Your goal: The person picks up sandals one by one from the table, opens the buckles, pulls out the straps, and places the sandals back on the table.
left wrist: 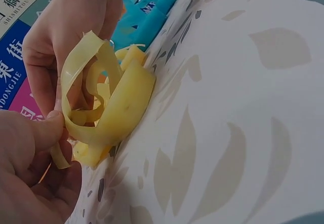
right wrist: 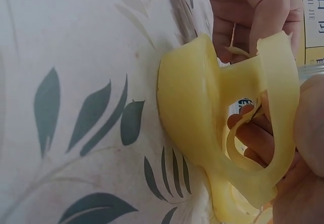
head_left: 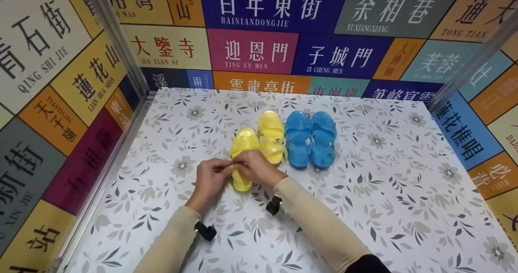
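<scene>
A yellow sandal lies on the patterned surface, its toe pointing away from me. My left hand is at its left side and pinches the loose end of the ankle strap between thumb and fingers. From the right, my right hand reaches over the sandal and pinches the strap close to the left fingertips. The two hands meet there, and the fingers hide the strap's fastening. In the right wrist view the heel rests on the surface with the strap looped above it.
Beside it on the right lies a second yellow sandal. Two blue sandals sit side by side further right. Panels with printed street names stand behind and at both sides of the leaf-patterned table.
</scene>
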Tool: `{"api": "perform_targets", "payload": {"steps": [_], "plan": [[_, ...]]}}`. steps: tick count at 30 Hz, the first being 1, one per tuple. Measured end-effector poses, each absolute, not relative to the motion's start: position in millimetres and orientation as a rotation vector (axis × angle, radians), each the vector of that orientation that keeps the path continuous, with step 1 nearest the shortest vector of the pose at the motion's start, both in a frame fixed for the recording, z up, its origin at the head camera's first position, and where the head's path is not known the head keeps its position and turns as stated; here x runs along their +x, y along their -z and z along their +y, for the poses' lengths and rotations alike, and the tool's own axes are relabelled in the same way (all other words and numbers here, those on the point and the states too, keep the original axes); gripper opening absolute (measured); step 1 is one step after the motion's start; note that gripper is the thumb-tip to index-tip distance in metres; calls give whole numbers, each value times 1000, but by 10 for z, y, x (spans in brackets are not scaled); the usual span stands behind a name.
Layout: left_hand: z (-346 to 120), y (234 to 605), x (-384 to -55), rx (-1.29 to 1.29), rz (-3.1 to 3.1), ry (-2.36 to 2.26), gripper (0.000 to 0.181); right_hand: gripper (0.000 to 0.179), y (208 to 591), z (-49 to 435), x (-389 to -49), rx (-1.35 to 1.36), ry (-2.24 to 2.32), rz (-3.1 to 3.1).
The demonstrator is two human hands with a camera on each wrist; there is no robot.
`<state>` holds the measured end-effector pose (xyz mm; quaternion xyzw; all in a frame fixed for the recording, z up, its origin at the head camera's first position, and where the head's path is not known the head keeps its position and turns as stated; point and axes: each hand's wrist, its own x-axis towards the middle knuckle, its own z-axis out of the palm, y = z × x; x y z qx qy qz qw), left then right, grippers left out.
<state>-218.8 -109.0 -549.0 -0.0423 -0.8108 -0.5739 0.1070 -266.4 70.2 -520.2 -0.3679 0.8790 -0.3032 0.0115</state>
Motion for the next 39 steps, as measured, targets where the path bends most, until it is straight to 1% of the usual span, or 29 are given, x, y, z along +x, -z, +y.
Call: {"api": "perform_targets", "payload": {"steps": [5, 14, 18, 25, 27, 39], "plan": [[-1082, 5516, -2189, -109, -2373, 1684, 7, 18, 5218, 692, -2665, -1111, 957, 2730], [-1170, 5548, -2199, -152, -2372, 1733, 14, 17, 5187, 746, -2686, -1089, 1065, 2679], [-1200, 5570, -2177, -144, -2391, 1740, 13, 17, 5181, 776, -2698, -1062, 1067, 2636], [-1193, 5570, -2156, -126, -2412, 1723, 11, 15, 5154, 786, -2722, -1116, 1068, 2592], [-1188, 5569, -2157, -136, -2402, 1728, 11, 16, 5152, 781, -2716, -1097, 1069, 2591], [-1166, 5581, -2164, -151, -2342, 1763, 10, 18, 5220, 768, -2682, -1101, 1112, 2622]]}}
